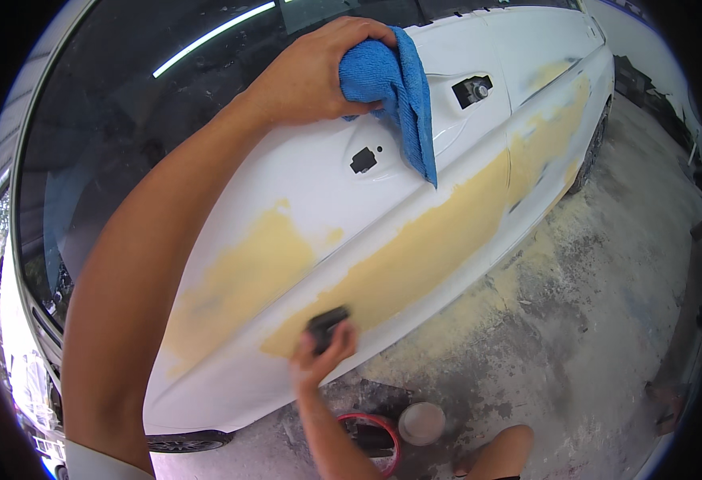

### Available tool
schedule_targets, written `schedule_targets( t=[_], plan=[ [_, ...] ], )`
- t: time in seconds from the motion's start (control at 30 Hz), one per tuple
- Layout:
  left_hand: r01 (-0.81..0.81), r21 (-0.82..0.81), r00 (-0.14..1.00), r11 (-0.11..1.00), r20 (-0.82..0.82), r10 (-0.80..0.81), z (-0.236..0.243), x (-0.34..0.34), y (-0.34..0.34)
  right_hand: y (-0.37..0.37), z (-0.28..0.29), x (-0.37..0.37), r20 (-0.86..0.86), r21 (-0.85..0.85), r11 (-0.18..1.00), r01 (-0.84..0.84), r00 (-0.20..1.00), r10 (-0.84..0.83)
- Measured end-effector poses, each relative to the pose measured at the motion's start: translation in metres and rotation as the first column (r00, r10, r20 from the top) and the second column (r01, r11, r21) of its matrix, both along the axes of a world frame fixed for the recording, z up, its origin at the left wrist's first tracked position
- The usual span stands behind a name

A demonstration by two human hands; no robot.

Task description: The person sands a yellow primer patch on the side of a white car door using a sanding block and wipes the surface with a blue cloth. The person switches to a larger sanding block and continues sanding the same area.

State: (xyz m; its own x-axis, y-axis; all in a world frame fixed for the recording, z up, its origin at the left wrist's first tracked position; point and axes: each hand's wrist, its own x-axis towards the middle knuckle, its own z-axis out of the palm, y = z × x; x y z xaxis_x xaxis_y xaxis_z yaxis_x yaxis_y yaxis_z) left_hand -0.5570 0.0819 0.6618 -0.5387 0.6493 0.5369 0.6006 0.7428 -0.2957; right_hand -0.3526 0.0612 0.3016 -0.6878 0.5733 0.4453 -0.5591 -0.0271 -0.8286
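My left hand (311, 76) grips a bunched blue microfiber cloth (403, 120) on the upper part of a white car side (303, 152), near the door-handle openings (473, 91). The cloth hangs down in folds, and some fingertips are hidden behind it. My right hand (323, 360) is closed round a small black block (327, 324), held on the lower left part of a long yellow filler patch (415, 248). Another yellow patch (239, 280) lies higher up the panel, behind my left forearm's right side. The block and right fingers are slightly blurred.
A dark window (143, 128) runs along the car's top, with wheels (587, 160) at both lower ends. On the dusty concrete floor (599, 264) below stand a red-rimmed bucket (393, 436) and a pale round container (421, 422). My bent leg (503, 452) shows at the lower right.
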Motion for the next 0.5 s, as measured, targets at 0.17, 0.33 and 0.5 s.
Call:
schedule_targets(
  t=[0.17,0.33,0.5],
  plan=[
    [0.034,0.014,0.999,0.999,0.012,-0.034,0.002,-0.001,-0.001,0.056,-0.023,-0.090,-0.012,0.011,1.000,0.012,1.000,-0.011],
    [-0.011,0.008,1.000,1.000,0.028,0.011,0.001,-0.002,-0.001,0.201,-0.004,-0.272,0.105,-0.001,0.995,0.099,0.990,-0.099],
    [0.001,0.031,1.000,1.000,0.017,-0.002,0.000,-0.001,0.001,0.009,-0.008,-0.009,0.200,0.100,0.995,0.019,0.979,-0.039]
  ],
)
